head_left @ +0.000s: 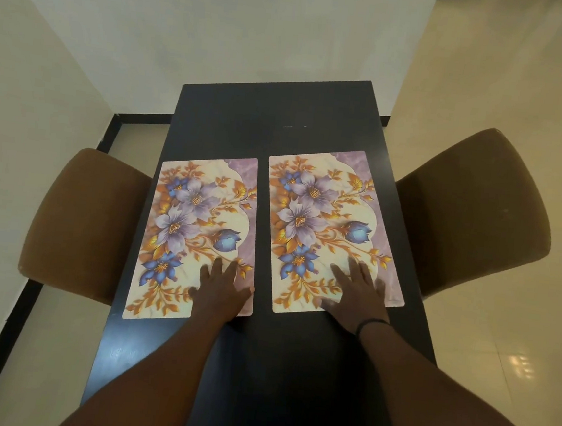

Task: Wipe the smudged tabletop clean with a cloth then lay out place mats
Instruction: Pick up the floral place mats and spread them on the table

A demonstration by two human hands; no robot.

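Observation:
Two floral place mats lie side by side on the dark tabletop (275, 116), with a narrow dark gap between them. The left mat (189, 224) reaches the table's left edge. The right mat (327, 217) sits slightly farther back. My left hand (222, 289) rests flat, fingers straight, on the near right corner of the left mat. On the near end of the right mat my right hand (356, 292) presses flat with spread fingers. A dark band circles my right wrist. No cloth is in view.
A brown upholstered chair (79, 224) stands at the table's left side and another brown chair (475, 211) at its right. A white wall rises behind the table's far end. Glossy cream floor tiles (499, 354) lie to the right.

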